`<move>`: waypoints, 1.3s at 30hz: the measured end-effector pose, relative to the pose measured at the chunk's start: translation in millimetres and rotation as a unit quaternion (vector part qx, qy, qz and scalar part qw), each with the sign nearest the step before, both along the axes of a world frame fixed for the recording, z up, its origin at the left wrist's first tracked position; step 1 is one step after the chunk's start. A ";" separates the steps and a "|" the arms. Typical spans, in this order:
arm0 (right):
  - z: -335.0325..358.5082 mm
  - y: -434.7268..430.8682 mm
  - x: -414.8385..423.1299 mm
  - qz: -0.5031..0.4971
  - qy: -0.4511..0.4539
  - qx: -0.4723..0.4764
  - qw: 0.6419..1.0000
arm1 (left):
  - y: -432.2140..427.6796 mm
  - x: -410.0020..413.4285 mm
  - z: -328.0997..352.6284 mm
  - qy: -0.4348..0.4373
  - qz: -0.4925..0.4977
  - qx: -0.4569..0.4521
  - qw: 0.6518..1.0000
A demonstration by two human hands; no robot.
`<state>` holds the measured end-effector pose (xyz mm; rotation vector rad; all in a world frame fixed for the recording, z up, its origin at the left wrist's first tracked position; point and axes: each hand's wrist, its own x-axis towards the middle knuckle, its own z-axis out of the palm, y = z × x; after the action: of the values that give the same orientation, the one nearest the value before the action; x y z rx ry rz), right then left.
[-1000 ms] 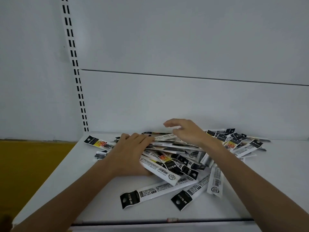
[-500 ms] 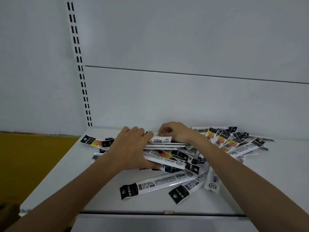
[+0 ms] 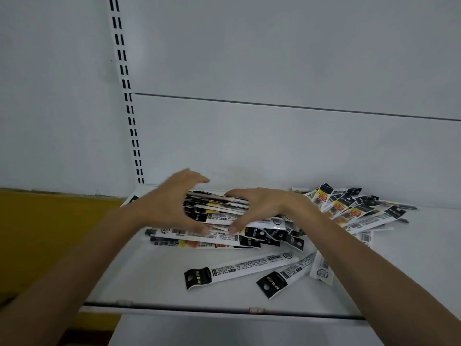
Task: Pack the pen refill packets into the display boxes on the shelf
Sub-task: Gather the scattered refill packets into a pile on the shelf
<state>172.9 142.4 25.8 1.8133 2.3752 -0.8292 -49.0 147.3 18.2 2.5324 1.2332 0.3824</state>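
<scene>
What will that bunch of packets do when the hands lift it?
Probably slide apart: the bunch is many glossy, loose packets, squeezed only between the left hand and right hand. Each looks thin and long, so ends may droop. It should feel light, like the flat packet lying on the shelf.
</scene>
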 end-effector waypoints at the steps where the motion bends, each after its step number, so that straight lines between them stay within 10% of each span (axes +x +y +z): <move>1: 0.2 -1.2 2.7 -0.003 0.008 0.012 1.000 | 3.7 -13.0 0.2 -0.013 0.037 0.014 0.999; 6: 1.6 -7.6 -8.1 -0.003 0.001 0.009 1.000 | 10.0 -46.2 -30.8 -0.097 0.231 -0.047 0.967; 18: -14.6 -4.2 -32.3 0.055 0.019 0.121 0.991 | -36.3 -12.7 -39.8 -0.181 0.207 -0.044 0.960; 22: -13.7 -4.6 -37.1 0.056 0.011 0.171 0.984 | -21.1 -11.1 -32.6 -0.003 0.155 0.229 0.961; 29: 6.2 -19.7 -14.2 0.019 0.016 0.119 0.993 | -5.4 4.9 -13.4 0.198 0.029 0.094 0.975; 39: -20.3 -55.0 24.5 -0.035 0.009 0.187 0.982 | -17.2 44.7 -8.7 0.201 -0.031 0.067 0.977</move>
<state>197.4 87.4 5.5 2.0308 2.6345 -0.4232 -4.4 130.1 9.5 2.8522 1.2939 -0.0715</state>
